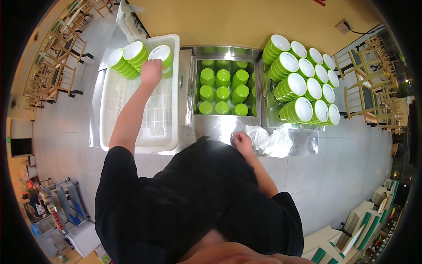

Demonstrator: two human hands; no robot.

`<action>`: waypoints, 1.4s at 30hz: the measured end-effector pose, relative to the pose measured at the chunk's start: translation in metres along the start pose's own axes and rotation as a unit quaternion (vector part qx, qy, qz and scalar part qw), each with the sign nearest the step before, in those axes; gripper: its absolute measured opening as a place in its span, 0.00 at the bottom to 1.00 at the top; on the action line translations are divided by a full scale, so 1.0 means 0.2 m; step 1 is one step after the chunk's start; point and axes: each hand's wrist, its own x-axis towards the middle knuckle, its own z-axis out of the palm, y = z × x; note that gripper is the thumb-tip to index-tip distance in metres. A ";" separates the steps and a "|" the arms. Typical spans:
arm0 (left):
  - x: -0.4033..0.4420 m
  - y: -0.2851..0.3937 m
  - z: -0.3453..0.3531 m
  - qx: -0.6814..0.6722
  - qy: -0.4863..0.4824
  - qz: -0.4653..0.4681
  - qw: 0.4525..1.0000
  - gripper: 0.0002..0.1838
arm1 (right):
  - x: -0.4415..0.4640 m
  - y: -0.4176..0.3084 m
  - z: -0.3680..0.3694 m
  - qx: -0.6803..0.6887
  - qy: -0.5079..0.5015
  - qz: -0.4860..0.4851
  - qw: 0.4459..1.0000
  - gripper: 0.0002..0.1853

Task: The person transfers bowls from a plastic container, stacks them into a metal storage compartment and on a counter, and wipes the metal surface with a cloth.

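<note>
My left hand (152, 71) reaches into a white plastic basket (176, 110). Its fingers are closed at the near rim of a stack of green bowls with white insides (160, 53). Two more stacks of green bowls (134, 52) lean beside it, at the far left of the basket. My right hand (241, 143) is curled at the near edge of the steel counter (211, 125), with nothing visible in it. Between the hands, a sunken steel bin (259, 88) holds several stacks of green bowls turned bottom up (222, 93).
Several nested stacks of green bowls (296, 83) lie tilted on the counter at right, white insides showing. A crumpled white cloth or bag (270, 141) rests near my right hand. Wooden chairs (367, 94) stand beyond on both sides. A plug sits in a wall socket (343, 26).
</note>
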 end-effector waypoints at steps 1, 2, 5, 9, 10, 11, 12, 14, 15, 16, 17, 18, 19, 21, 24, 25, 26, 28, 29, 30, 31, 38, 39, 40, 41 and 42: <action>-0.01 0.03 -0.07 0.001 -0.001 0.001 1.000 0.06 | 0.02 -0.01 0.00 0.006 -0.004 0.010 1.000 0.10; -0.03 0.06 -0.14 -0.027 0.055 0.022 0.998 0.06 | 0.04 -0.02 0.00 0.011 -0.007 0.021 1.000 0.11; -0.11 0.26 -0.44 -0.062 0.130 0.059 0.988 0.05 | 0.12 -0.13 -0.01 0.089 -0.035 0.066 0.993 0.13; -0.28 0.54 -0.67 -0.167 0.123 0.138 0.968 0.10 | 0.24 -0.47 -0.07 0.178 -0.099 0.050 0.978 0.21; -0.32 0.61 -0.68 -0.175 0.115 0.139 0.968 0.10 | 0.26 -0.54 -0.07 0.224 -0.117 0.023 0.967 0.25; -0.36 0.69 -0.68 -0.218 0.109 0.165 0.956 0.11 | 0.29 -0.59 -0.07 0.269 -0.135 -0.002 0.954 0.30; -0.40 0.76 -0.67 -0.262 0.101 0.191 0.941 0.12 | 0.31 -0.67 -0.08 0.331 -0.155 -0.007 0.931 0.31; -0.49 0.90 -0.60 -0.288 0.071 0.210 0.931 0.12 | 0.33 -0.80 -0.06 0.395 -0.168 -0.003 0.903 0.33; -0.52 0.95 -0.56 -0.305 0.053 0.228 0.923 0.12 | 0.34 -0.85 -0.04 0.495 -0.169 0.018 0.852 0.32; -0.57 1.00 -0.52 -0.314 0.022 0.242 0.918 0.13 | 0.33 -0.85 -0.02 0.590 -0.166 0.039 0.789 0.32; -0.60 1.03 -0.49 -0.319 0.015 0.244 0.916 0.13 | 0.32 -0.83 -0.02 0.592 -0.160 0.046 0.788 0.32; -0.62 1.06 -0.47 -0.328 0.015 0.228 0.917 0.13 | 0.32 -0.82 -0.02 0.595 -0.168 0.052 0.785 0.32; -0.65 1.08 -0.46 -0.336 0.014 0.211 0.918 0.13 | 0.30 -0.80 -0.01 0.597 -0.176 0.058 0.781 0.33; -0.66 1.08 -0.41 -0.349 -0.006 0.208 0.914 0.13 | 0.26 -0.79 -0.02 0.599 -0.161 0.056 0.783 0.31; -0.68 1.07 -0.38 -0.389 -0.030 0.191 0.901 0.12 | 0.24 -0.76 -0.02 0.558 -0.135 0.068 0.816 0.28; -0.68 1.07 -0.38 -0.417 -0.036 0.180 0.890 0.12 | 0.24 -0.73 -0.02 0.567 -0.137 0.085 0.808 0.27; -0.68 1.07 -0.37 -0.417 -0.037 0.180 0.890 0.12 | 0.24 -0.71 -0.01 0.575 -0.138 0.101 0.800 0.26; -0.66 1.09 -0.35 -0.466 0.008 0.122 0.876 0.11 | 0.23 -0.75 -0.01 0.572 -0.127 0.109 0.803 0.26; -0.65 1.08 -0.34 -0.467 0.007 0.122 0.876 0.11 | 0.23 -0.77 -0.02 0.568 -0.116 0.116 0.806 0.26; -0.62 1.08 -0.34 -0.478 0.016 0.060 0.876 0.11 | 0.23 -0.76 -0.01 0.568 -0.116 0.117 0.806 0.26; -0.60 1.08 -0.35 -0.488 0.023 -0.003 0.872 0.12 | 0.22 -0.74 0.00 0.569 -0.122 0.126 0.803 0.26; -0.49 0.96 -0.24 -0.594 -0.229 -0.114 0.762 0.15 | 0.20 -0.68 0.07 0.561 -0.204 0.127 0.792 0.25; -0.49 0.97 -0.23 -0.568 -0.250 -0.102 0.778 0.15 | 0.20 -0.69 0.06 0.561 -0.204 0.127 0.792 0.25; -0.50 0.98 -0.22 -0.541 -0.270 -0.090 0.791 0.16 | 0.20 -0.71 0.05 0.538 -0.200 0.127 0.809 0.26; -0.50 0.98 -0.21 -0.541 -0.272 -0.090 0.791 0.16 | 0.20 -0.72 0.05 0.515 -0.195 0.127 0.825 0.27; -0.51 0.99 -0.22 -0.485 -0.278 -0.070 0.826 0.15 | 0.19 -0.71 0.05 0.515 -0.194 0.129 0.825 0.27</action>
